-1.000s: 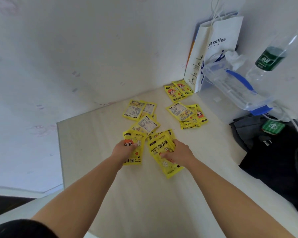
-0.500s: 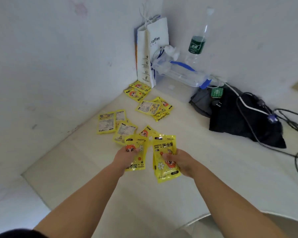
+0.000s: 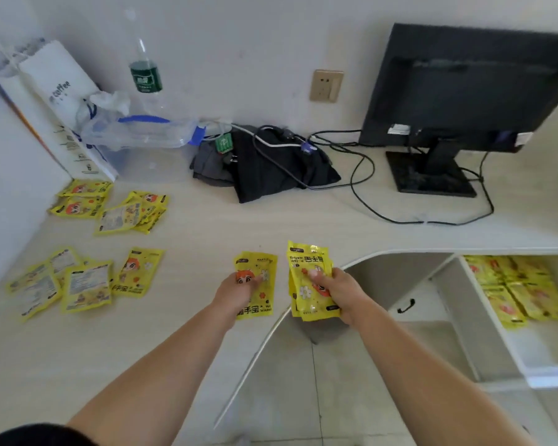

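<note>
While both hands carry yellow warmer packets, the step in hand looks like gathering them off the desk and moving them toward storage. The left hand pinches a single packet by its near left part, fingers curled onto its printed face; the packet sits over the near edge of the desk, and whether it rests on the surface or is lifted cannot be told. The right hand is clamped on a stack of packets, thumb across the front and fingers behind, held just right of the single packet and past the desk's curved edge, over the floor. The number in the stack cannot be counted, though it is plainly more than 1.

Far to the right, a low shelf already holds stored packets of the same kind laid in rows, so that is the likely destination. More loose packets lie in 4 small groups on the left of the desk, well apart from the hands.

The next move probably calls for slipping the single packet onto the stack, so 1 hand carries everything, then swinging right and down to the shelf. Glossy packets may slide against each other, so the right-hand grip must be firm, and the stack should be set down flat beside the rows.
</note>
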